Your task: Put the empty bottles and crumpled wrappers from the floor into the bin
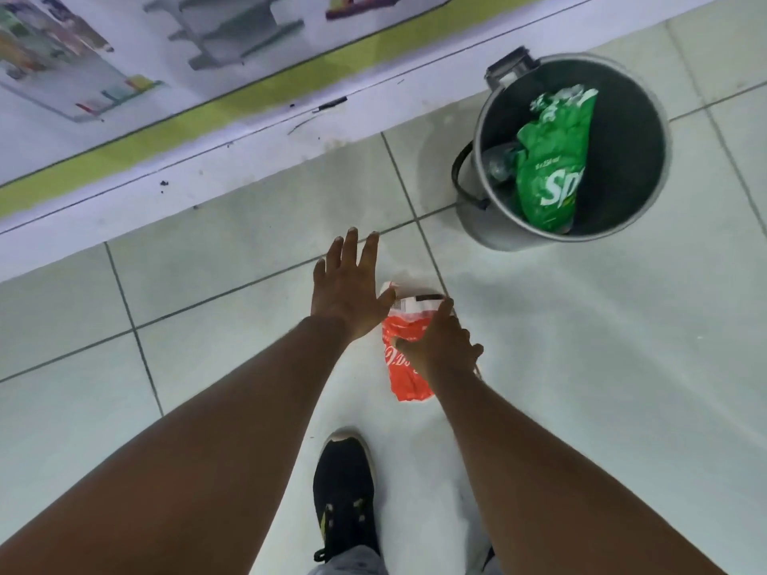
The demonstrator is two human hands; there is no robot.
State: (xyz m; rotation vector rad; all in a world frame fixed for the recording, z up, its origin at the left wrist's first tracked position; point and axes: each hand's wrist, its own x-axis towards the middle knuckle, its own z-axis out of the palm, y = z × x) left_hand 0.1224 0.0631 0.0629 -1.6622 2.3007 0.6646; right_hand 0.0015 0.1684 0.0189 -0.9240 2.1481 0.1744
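Note:
A crumpled red wrapper [404, 379] with a white end lies on the pale floor tiles in the middle of the view. My right hand [440, 346] is over it with fingers curled around its upper part, touching it. My left hand [350, 288] hovers just left of the wrapper, palm down, fingers spread, holding nothing. The grey bin [498, 226] stands at the upper right. Inside it are a green Sprite wrapper [552, 159] and a clear bottle [500, 163].
A white and green printed panel [207, 118] runs along the wall base at the top left. My black shoe [344, 491] stands on the tiles below the wrapper. A dark pedal part [508, 68] sticks out behind the bin.

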